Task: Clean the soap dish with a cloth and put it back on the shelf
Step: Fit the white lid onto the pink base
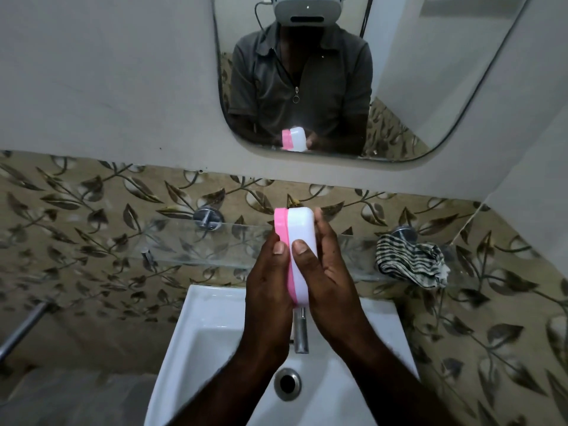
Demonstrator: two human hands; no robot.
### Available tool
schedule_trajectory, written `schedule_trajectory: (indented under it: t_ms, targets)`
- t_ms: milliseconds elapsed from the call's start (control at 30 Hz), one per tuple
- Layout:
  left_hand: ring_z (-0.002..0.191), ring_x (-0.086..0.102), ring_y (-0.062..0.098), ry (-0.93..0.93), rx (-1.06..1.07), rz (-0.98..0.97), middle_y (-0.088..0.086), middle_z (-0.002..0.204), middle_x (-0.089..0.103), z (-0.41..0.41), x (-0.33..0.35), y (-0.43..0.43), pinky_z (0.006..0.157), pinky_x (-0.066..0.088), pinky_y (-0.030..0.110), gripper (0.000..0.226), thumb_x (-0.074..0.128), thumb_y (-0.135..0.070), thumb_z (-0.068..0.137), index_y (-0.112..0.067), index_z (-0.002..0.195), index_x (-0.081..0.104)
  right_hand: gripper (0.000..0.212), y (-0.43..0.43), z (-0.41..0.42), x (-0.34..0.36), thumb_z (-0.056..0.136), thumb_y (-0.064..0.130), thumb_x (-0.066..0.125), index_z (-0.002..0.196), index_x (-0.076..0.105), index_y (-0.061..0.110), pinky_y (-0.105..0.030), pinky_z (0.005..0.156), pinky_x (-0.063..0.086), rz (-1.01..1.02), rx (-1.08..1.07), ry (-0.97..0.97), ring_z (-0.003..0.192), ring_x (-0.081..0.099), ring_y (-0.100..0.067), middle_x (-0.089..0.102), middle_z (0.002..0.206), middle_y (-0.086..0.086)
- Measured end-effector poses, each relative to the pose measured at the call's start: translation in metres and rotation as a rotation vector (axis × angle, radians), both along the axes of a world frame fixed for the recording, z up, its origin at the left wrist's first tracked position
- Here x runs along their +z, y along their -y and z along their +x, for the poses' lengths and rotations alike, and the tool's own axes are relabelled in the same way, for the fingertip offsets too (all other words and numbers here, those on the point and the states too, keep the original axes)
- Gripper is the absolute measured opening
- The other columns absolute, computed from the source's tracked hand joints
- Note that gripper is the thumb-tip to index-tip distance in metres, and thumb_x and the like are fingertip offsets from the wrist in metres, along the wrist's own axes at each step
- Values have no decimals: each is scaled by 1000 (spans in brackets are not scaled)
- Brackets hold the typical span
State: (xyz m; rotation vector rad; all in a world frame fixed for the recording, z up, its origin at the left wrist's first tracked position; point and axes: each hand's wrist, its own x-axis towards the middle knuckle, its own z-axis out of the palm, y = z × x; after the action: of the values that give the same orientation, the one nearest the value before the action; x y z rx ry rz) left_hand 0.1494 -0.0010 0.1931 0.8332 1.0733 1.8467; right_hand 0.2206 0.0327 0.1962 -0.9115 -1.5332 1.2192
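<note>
A closed soap dish (302,238), white on one half and pink on the other, stands on edge between both my hands above the sink. My left hand (270,272) grips its pink side with the thumb on the seam. My right hand (327,272) grips the white side, thumb on the front face. A crumpled black-and-white striped cloth (412,261) lies on the right part of the glass shelf (190,244), apart from both hands.
A white sink (203,327) sits below my hands, with a metal tap (301,330) and a drain (287,383). A mirror (399,87) hangs above the shelf. A metal rail (21,330) is at the left wall.
</note>
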Motion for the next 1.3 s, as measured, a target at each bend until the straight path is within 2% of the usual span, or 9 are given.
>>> schedule_trajectory:
  t_ms: [200, 400, 567, 667, 733, 900, 1133, 1200, 1300]
  targets:
    - [107, 67, 29, 36, 24, -1, 12, 118, 69, -14, -6, 0, 89, 56, 47, 46, 49, -37, 90, -14, 127, 61, 75, -1, -7, 8, 71, 54, 70, 140, 46, 35, -54, 104, 47, -41, 4, -79, 127, 55, -19, 53, 141, 4]
    - [104, 69, 29, 70, 13, 33, 7, 112, 72, -30, -7, -2, 79, 57, 43, 53, 65, -46, 73, -22, 121, 66, 72, 0, -16, 11, 71, 49, 71, 138, 47, 38, -55, 98, 51, -46, 28, -113, 120, 61, -24, 57, 137, 0]
    - [105, 68, 29, 78, -72, 77, 7, 114, 72, -40, -7, -4, 80, 58, 41, 55, 69, -40, 72, -21, 123, 63, 72, -1, -16, 18, 69, 47, 70, 136, 48, 38, -41, 86, 59, -47, 58, -123, 111, 66, -23, 62, 130, -1]
    - [104, 69, 25, 69, -94, 105, 4, 113, 72, -46, -6, -5, 77, 58, 34, 50, 69, -38, 71, -24, 119, 65, 65, -2, -14, 21, 68, 47, 72, 130, 53, 42, -45, 84, 60, -28, 49, -116, 108, 68, -26, 65, 125, -1]
    - [105, 68, 28, 73, -110, 110, 6, 115, 71, -47, -6, -4, 81, 57, 39, 51, 69, -38, 72, -24, 121, 65, 64, -1, -16, 20, 69, 47, 71, 130, 52, 43, -48, 87, 58, -5, 43, -101, 110, 67, -25, 64, 127, -1]
    - [106, 68, 30, 93, -86, 102, 8, 115, 71, -47, -7, 0, 84, 55, 43, 49, 65, -42, 76, -22, 121, 66, 75, 6, -25, 13, 75, 60, 62, 144, 32, 52, -51, 105, 47, 24, 78, 48, 131, 52, -16, 45, 149, 9]
    - [105, 68, 32, 178, -62, 9, 17, 109, 72, -45, -11, 6, 92, 52, 47, 47, 60, -46, 79, -14, 112, 71, 66, 13, -45, -2, 79, 74, 45, 138, 15, 70, -48, 115, 34, 58, 4, 99, 143, 34, -11, 22, 159, 21]
    - [110, 66, 34, 236, -121, -13, 19, 115, 70, -57, -12, 4, 96, 49, 46, 47, 56, -42, 86, -10, 118, 67, 76, 12, -52, -3, 77, 69, 46, 137, 0, 71, -40, 120, 27, 72, 4, 162, 144, 22, 2, 10, 152, 39]
    - [112, 64, 35, 342, -200, -63, 21, 119, 68, -81, -9, -1, 91, 53, 45, 48, 49, -42, 94, -7, 125, 62, 105, 13, -56, -1, 69, 51, 59, 141, -18, 48, -12, 114, 23, 102, 105, 328, 137, 12, 19, -2, 154, 29]
